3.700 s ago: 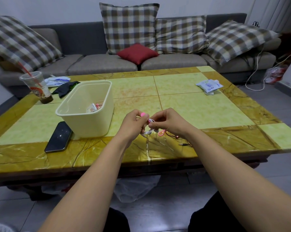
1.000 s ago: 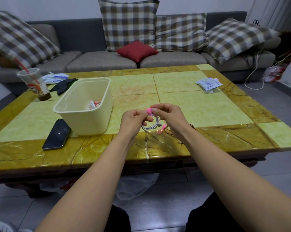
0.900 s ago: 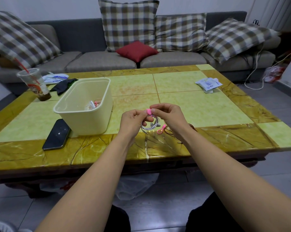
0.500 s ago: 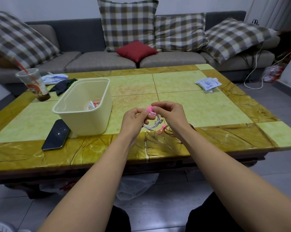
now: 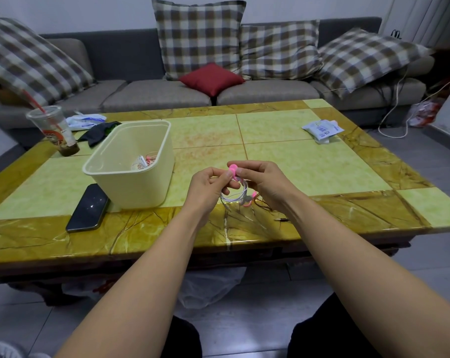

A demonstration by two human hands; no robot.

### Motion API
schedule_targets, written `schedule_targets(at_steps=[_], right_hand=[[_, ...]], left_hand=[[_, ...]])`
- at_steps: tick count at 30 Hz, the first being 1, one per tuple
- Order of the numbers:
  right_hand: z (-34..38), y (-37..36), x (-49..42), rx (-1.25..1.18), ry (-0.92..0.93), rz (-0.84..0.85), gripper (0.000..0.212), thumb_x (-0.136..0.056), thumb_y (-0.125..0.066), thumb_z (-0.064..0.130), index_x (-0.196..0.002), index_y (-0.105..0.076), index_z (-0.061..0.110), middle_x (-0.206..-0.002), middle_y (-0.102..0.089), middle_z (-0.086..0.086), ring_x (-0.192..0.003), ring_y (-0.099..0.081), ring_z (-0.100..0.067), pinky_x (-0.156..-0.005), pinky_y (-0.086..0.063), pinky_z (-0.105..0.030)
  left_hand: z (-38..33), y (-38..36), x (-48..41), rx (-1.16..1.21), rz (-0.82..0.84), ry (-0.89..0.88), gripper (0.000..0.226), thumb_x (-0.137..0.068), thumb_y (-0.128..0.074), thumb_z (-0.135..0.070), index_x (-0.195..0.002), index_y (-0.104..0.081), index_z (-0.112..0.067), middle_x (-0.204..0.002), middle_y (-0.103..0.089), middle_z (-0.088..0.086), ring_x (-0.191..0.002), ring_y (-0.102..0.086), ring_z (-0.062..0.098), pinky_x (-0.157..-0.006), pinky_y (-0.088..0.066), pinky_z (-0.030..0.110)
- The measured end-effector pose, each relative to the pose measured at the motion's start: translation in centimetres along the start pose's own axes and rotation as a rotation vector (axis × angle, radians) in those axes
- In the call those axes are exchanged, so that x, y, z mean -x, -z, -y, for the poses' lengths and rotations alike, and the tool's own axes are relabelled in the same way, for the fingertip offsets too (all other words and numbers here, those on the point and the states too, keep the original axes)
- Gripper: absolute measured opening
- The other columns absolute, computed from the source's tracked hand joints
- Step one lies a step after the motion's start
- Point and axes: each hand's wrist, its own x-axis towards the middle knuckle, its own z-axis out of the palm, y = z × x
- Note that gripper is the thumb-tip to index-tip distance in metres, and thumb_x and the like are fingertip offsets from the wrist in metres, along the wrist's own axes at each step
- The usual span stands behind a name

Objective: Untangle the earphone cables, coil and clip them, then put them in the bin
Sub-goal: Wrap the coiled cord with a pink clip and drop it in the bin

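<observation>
A coil of white earphone cable (image 5: 235, 196) hangs between my hands above the table's near edge. My left hand (image 5: 208, 187) pinches its top, and my right hand (image 5: 264, 182) presses a pink clip (image 5: 232, 169) onto the same spot. Another pink clip (image 5: 249, 200) and a thin dark-red earphone cable (image 5: 264, 204) lie on the table under my right hand, with a jack plug (image 5: 281, 219) beside my right wrist. The cream plastic bin (image 5: 130, 161) stands to the left and holds coiled earphones with pink clips (image 5: 145, 161).
A black phone (image 5: 88, 208) lies by the bin's near left corner. A plastic drink cup (image 5: 53, 129), a dark cloth (image 5: 98, 131) and a white packet (image 5: 85, 121) sit at the far left. Another white packet (image 5: 322, 129) lies far right. A sofa (image 5: 167, 91) with cushions stands behind the table.
Both hands have stayed together at the coil and risen slightly. The loose bunch of cable from earlier now hangs as a round coil, with the pink clip at its top between my fingertips.
</observation>
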Motion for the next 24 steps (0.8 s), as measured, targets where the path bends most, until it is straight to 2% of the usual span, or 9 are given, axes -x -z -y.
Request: schedule_targets(at_steps=[3,7,10,13,15,20,24], right_hand=[[0.36,0.26,0.17,-0.115,-0.073,0.074,0.021,-0.089,-0.066,0.006,-0.11,-0.071,0.006,-0.105,-0.072,-0.011,-0.093,-0.067,-0.017,-0.09,-0.054,-0.03],[0.45,0.54,-0.08,-0.233,-0.149,0.024,0.02,-0.081,-0.072,0.003,-0.1,-0.069,0.005,-0.093,-0.071,-0.009,-0.085,-0.068,-0.019,-0.091,-0.054,-0.033],[0.22,0.72,-0.24,-0.253,-0.184,-0.083,0.016,-0.077,-0.076,0.002,-0.09,-0.067,0.003,-0.082,-0.07,-0.009,-0.073,-0.066,-0.018,-0.075,-0.054,-0.026],[0.09,0.84,-0.09,-0.161,-0.183,-0.128,0.011,-0.076,-0.079,0.002,-0.085,-0.071,0.003,-0.075,-0.07,-0.009,-0.063,-0.064,-0.012,-0.06,-0.052,-0.018],[0.17,0.76,0.07,-0.088,-0.159,-0.11,0.01,-0.077,-0.079,0.004,-0.085,-0.075,0.004,-0.074,-0.071,-0.009,-0.063,-0.063,-0.012,-0.06,-0.052,-0.018],[0.3,0.5,-0.1,0.043,-0.051,-0.093,0.013,-0.081,-0.075,0.005,-0.093,-0.074,-0.001,-0.077,-0.072,-0.008,-0.064,-0.064,-0.01,-0.062,-0.052,-0.018],[0.19,0.2,-0.17,0.025,-0.024,-0.048,0.012,-0.087,-0.069,0.007,-0.096,-0.074,0.003,-0.083,-0.072,-0.012,-0.078,-0.067,-0.016,-0.074,-0.055,-0.023]], left_hand=[[-0.01,0.18,-0.02,0.007,0.026,0.013,0.019,-0.093,-0.065,-0.024,-0.094,-0.064,-0.005,-0.073,-0.072,0.002,-0.056,-0.052,0.006,-0.062,-0.046,0.018],[-0.08,0.26,-0.08,0.04,0.057,0.008,0.015,-0.093,-0.063,-0.02,-0.095,-0.063,-0.005,-0.073,-0.072,0.002,-0.057,-0.052,0.008,-0.062,-0.046,0.018],[-0.15,0.29,-0.11,0.042,0.068,-0.006,0.014,-0.094,-0.063,-0.018,-0.094,-0.062,-0.004,-0.074,-0.072,0.004,-0.058,-0.052,0.009,-0.061,-0.046,0.018],[-0.17,0.14,0.02,0.007,0.055,-0.037,0.016,-0.093,-0.063,-0.016,-0.094,-0.061,0.0,-0.074,-0.071,0.008,-0.055,-0.054,0.005,-0.058,-0.045,0.016],[-0.02,0.03,0.02,-0.035,0.037,-0.053,0.018,-0.093,-0.064,-0.015,-0.094,-0.061,0.002,-0.073,-0.071,0.009,-0.054,-0.057,0.003,-0.057,-0.045,0.016],[0.3,-0.18,-0.33,-0.081,-0.012,-0.068,0.018,-0.09,-0.069,-0.022,-0.086,-0.062,-0.006,-0.071,-0.073,0.007,-0.061,-0.062,0.007,-0.06,-0.046,0.021],[0.18,-0.33,-0.32,-0.082,-0.069,-0.076,0.019,-0.091,-0.067,-0.024,-0.087,-0.061,-0.006,-0.07,-0.072,0.005,-0.058,-0.061,0.004,-0.062,-0.046,0.022]])
